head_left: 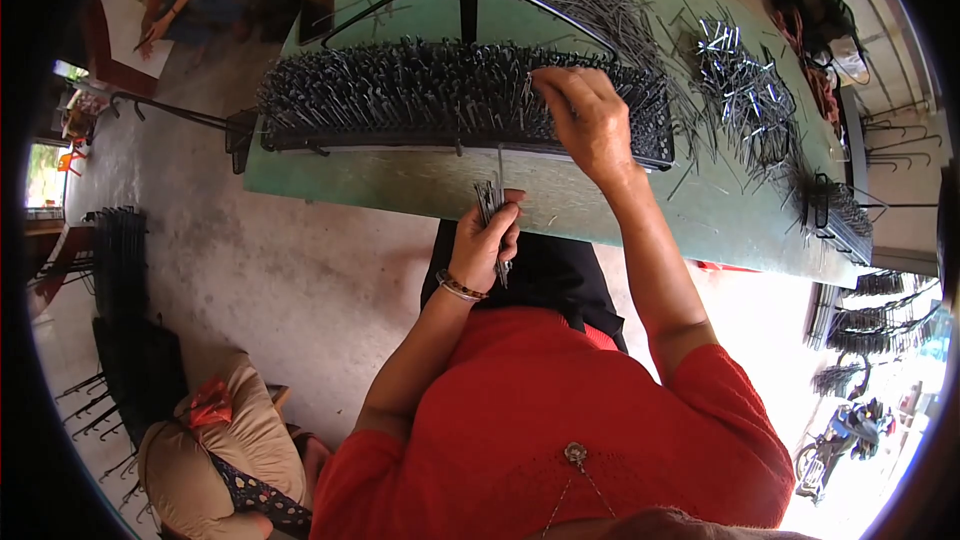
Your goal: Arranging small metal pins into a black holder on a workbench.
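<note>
Clamping a bundle of thin, straight grey metal strips [489, 202] in the left hand [486, 240], at the near edge of the green flat-topped table [360, 178]. Holding the right hand [590, 120] over the right half of a long black metal rack [655, 148], packed with upright dark metal pieces [380, 90]. Curling the right fingers in at the tops of the pieces; can't tell whether closed on one. Seeing loose grey strips [600, 5] scattered behind the rack, plus a shiny metal heap [745, 85] to its right.
</note>
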Action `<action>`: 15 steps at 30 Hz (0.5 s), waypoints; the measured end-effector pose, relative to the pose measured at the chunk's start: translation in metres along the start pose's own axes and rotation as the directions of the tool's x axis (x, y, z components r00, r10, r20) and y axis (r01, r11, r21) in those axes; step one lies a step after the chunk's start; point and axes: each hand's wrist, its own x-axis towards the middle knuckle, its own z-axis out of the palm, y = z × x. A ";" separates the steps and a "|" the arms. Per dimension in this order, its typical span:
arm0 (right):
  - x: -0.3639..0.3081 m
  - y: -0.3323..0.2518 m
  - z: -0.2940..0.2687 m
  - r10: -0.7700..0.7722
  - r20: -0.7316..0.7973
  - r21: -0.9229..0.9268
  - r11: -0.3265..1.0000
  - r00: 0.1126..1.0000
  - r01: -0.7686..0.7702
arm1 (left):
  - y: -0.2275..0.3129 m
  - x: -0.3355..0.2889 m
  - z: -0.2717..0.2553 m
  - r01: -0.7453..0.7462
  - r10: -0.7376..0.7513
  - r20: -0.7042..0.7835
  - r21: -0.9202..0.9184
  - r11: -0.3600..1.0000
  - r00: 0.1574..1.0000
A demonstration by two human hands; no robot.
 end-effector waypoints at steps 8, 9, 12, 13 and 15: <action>0.003 -0.006 -0.007 0.061 -0.044 0.071 0.996 0.997 -0.057 | 0.002 0.001 0.005 -0.003 0.003 -0.009 0.003 1.000 1.000; 0.003 -0.004 -0.006 0.061 -0.045 0.071 0.996 0.997 -0.057 | 0.003 0.001 0.006 0.004 -0.004 -0.010 0.007 1.000 1.000; 0.005 -0.002 -0.005 0.104 -0.110 0.046 0.994 0.988 -0.100 | 0.001 0.001 0.004 0.006 -0.006 -0.005 0.006 1.000 1.000; 0.006 -0.004 -0.006 0.209 -0.089 0.156 0.969 0.974 -0.193 | 0.000 0.001 0.003 0.005 -0.005 -0.005 0.006 1.000 1.000; 0.007 -0.003 -0.008 0.308 -0.057 0.262 0.923 0.950 -0.283 | -0.001 0.001 0.002 0.004 -0.004 0.003 -0.015 1.000 1.000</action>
